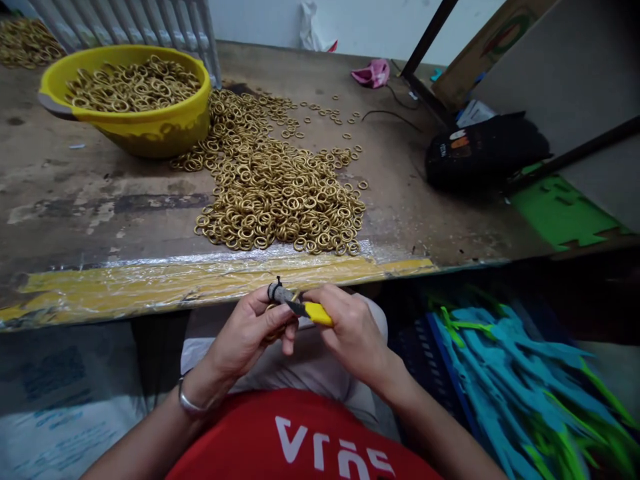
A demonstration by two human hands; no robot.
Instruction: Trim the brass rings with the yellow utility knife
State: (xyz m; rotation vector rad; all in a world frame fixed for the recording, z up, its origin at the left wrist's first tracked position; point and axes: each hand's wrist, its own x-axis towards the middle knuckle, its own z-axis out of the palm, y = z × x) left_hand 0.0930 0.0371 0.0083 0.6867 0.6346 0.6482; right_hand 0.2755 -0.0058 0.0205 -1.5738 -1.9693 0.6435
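My right hand [356,330] is closed around a yellow-handled knife [319,314], its dark blade pointing left toward my other hand. My left hand [245,337] is closed on a few gold-coloured rings, partly hidden under its fingers and thumb. A grey wrap [284,294] with a black band covers its index finger, and the blade lies close to it. Both hands are above my lap, just off the table's front edge. Beyond them a large heap of gold-coloured rings [280,193] is spread over the table.
A yellow tub [160,133] full of rings stands at the back left of the worn table [60,200]. Yellow tape [125,283] covers the front edge. A black pouch [485,150] lies at the right. Below is a blue crate [447,367] of turquoise and green pieces [520,373].
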